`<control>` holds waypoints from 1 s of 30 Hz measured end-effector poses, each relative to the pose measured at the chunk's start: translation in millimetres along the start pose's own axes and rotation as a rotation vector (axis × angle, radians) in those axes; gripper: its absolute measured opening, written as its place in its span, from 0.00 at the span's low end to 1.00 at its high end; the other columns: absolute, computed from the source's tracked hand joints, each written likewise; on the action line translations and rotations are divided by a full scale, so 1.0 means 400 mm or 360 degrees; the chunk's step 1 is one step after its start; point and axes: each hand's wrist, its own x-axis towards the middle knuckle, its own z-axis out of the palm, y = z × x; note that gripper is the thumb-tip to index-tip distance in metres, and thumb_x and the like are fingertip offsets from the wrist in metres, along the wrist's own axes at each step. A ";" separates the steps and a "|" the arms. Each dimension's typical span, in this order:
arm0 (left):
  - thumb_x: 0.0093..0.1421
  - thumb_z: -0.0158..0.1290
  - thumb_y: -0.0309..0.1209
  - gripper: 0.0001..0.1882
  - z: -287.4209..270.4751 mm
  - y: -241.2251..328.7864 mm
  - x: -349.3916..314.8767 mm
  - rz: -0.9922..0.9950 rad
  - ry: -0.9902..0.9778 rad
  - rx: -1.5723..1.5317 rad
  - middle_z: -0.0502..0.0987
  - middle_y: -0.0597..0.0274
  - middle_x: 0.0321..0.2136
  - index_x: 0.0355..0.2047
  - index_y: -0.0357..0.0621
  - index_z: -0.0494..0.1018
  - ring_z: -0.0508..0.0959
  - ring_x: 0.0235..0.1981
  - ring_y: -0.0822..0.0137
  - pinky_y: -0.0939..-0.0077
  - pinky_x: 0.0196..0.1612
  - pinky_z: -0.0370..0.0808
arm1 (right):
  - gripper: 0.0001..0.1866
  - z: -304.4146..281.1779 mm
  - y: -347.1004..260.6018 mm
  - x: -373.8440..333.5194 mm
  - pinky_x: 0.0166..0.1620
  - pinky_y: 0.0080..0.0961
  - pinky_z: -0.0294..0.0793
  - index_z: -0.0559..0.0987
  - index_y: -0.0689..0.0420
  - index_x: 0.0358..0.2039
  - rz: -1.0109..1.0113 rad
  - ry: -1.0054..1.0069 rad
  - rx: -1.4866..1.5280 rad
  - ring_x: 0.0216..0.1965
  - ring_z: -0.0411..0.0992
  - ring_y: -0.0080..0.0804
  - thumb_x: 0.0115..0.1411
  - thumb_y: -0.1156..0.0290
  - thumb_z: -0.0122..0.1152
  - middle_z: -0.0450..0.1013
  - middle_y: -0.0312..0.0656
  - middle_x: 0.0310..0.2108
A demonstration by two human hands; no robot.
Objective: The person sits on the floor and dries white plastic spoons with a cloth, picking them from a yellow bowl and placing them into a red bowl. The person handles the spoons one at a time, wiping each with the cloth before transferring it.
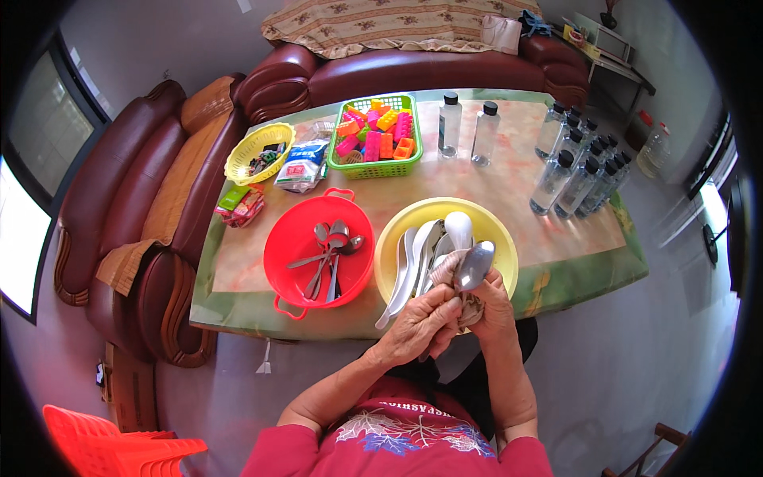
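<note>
Close together over the near edge of the yellow basin (pixel 509 278), both my hands are closed around a metal spoon (pixel 476 265) and a light striped cloth (pixel 450 269). My left hand (pixel 421 324) grips the spoon's handle, which is mostly hidden by fingers. My right hand (pixel 490 307) pinches the cloth near the spoon's bowl, its thumb beside the metal. Several white spoons (pixel 412 266) lie in the basin, handles toward its near left rim. To the left, a red colander (pixel 286 230) with two handles holds several metal spoons (pixel 337 235).
Beyond the basins stand a green basket (pixel 373 170) of coloured building blocks, a plastic packet (pixel 304 165) and a yellow basket (pixel 238 163). Several capped clear bottles (pixel 551 184) crowd the table's right side; two bottles (pixel 484 135) stand farther back. Red stools (pixel 111 445) are stacked at lower left.
</note>
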 end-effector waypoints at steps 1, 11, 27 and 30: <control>0.69 0.39 0.35 0.12 -0.003 0.006 -0.004 0.0017 -0.0051 -0.0037 0.64 0.67 0.14 0.31 0.41 0.63 0.63 0.10 0.78 0.86 0.13 0.60 | 0.14 0.004 0.003 -0.001 0.38 0.22 0.77 0.75 0.63 0.42 -0.0052 0.0010 -0.0002 0.34 0.75 0.26 0.58 0.71 0.58 0.75 0.41 0.35; 0.61 0.51 0.42 0.26 -0.021 -0.014 -0.023 0.0783 0.0901 0.0965 0.67 0.57 0.40 0.53 0.40 0.62 0.70 0.43 0.66 0.73 0.42 0.70 | 0.09 0.080 -0.042 -0.014 0.39 0.16 0.70 0.76 0.64 0.34 -0.0579 0.0225 -0.0653 0.35 0.70 0.21 0.51 0.83 0.61 0.69 0.36 0.36; 0.66 0.43 0.29 0.16 -0.003 -0.024 0.081 0.0647 0.0721 -0.0545 0.72 0.56 0.49 0.52 0.35 0.67 0.72 0.48 0.69 0.74 0.55 0.67 | 0.12 0.119 0.021 -0.001 0.28 0.17 0.67 0.75 0.64 0.38 -0.0082 0.0523 -0.1210 0.28 0.67 0.16 0.56 0.72 0.63 0.68 0.33 0.30; 0.67 0.43 0.33 0.17 -0.016 0.001 0.072 0.0651 0.0634 -0.0586 0.75 0.55 0.45 0.52 0.38 0.67 0.73 0.48 0.68 0.74 0.52 0.69 | 0.12 0.098 0.057 -0.017 0.35 0.30 0.69 0.75 0.63 0.36 -0.0432 0.0411 -0.1723 0.32 0.69 0.37 0.52 0.72 0.63 0.69 0.44 0.30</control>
